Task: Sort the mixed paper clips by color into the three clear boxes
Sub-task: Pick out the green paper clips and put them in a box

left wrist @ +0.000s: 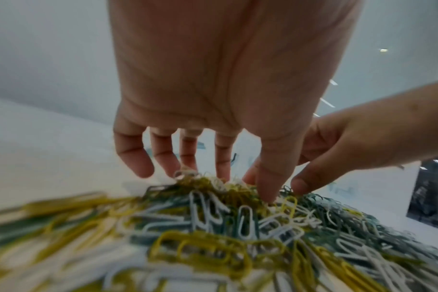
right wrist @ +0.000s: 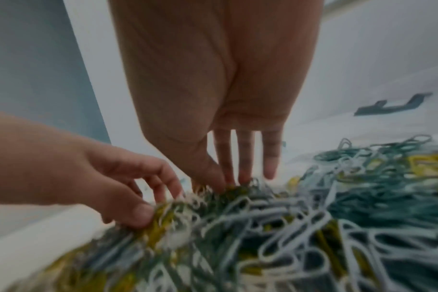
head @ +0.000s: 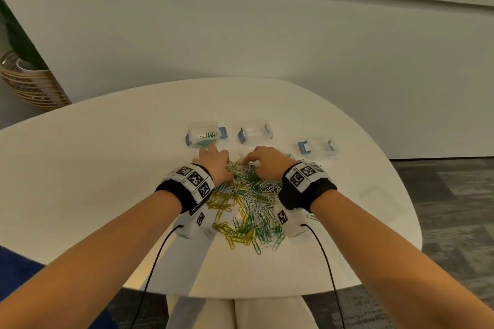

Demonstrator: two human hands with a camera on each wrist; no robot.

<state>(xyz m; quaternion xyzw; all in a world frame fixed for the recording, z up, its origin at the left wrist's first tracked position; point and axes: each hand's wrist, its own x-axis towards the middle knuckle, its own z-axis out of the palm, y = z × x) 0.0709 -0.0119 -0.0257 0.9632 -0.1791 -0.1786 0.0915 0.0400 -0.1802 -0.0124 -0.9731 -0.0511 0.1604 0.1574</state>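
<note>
- Hundreds of paper clips (head: 247, 211), green, yellow and white, lie in one tangled heap at the table's (head: 107, 168) centre, seen from the head camera.
- Three clear boxes sit in a row past the heap: the left box (head: 204, 132) at eleven o'clock already holds a few green clips, the middle box (head: 255, 131) at twelve and the right box (head: 318, 147) at one o'clock look unfilled.
- Left hand (head: 213, 161) has its fingers spread and fairly straight, tips dipping into the heap's far edge; it grips nothing I can make out.
- Right hand (head: 263, 161) curls over the heap with thumb and fingers (right wrist: 245, 156) drawn together among the clips; whether they have a clip pinched is unclear through the blur.
- Each clip is light, stiff coated wire, smooth and a bit slippery, bent in rounded loops that hook their neighbours.
- Best hold, I judge, is a fingertip pinch across one loop end, lifting slowly so snagged clips drop off.
- Boxes are thin hard plastic with blue latches; likely to slide if bumped.
</note>
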